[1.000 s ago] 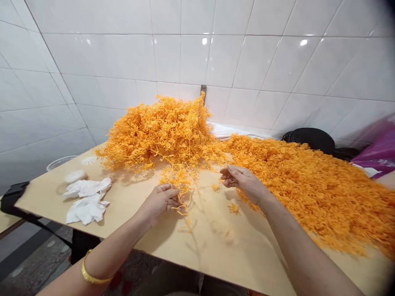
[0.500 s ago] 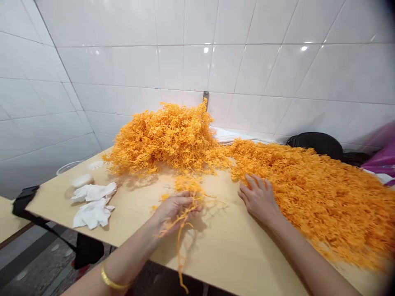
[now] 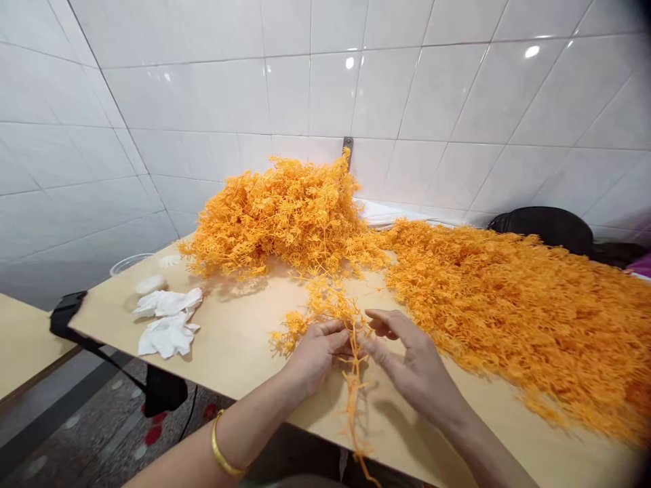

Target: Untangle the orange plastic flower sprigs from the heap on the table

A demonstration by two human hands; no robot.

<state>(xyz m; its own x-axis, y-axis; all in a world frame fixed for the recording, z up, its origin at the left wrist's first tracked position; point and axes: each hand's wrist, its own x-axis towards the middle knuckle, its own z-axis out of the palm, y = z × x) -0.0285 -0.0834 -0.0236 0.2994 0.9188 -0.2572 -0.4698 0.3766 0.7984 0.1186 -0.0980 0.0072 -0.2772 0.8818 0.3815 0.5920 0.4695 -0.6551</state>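
My left hand (image 3: 318, 356) is shut on a tangled orange sprig of branching artificial foliage (image 3: 325, 305), whose long stem (image 3: 353, 400) hangs down past the table's front edge. My right hand (image 3: 411, 362) is open just right of that stem, fingers apart, nearly touching it. Behind both hands rises a large heap of the same orange sprigs (image 3: 274, 217). A broad layer of them (image 3: 513, 318) spreads across the right of the light wooden table (image 3: 239, 339), close to my right hand.
Crumpled white cloths (image 3: 167, 322), a small white pad (image 3: 150, 283) and a clear bowl (image 3: 129, 264) sit at the table's left. White tiles (image 3: 437, 88) form the wall behind. A black bag (image 3: 546, 229) lies at the back right. Floor shows below the front edge.
My right hand has lifted off the orange layer and moved left to the sprig's stem. My left hand has carried the sprig slightly right and farther onto the table.
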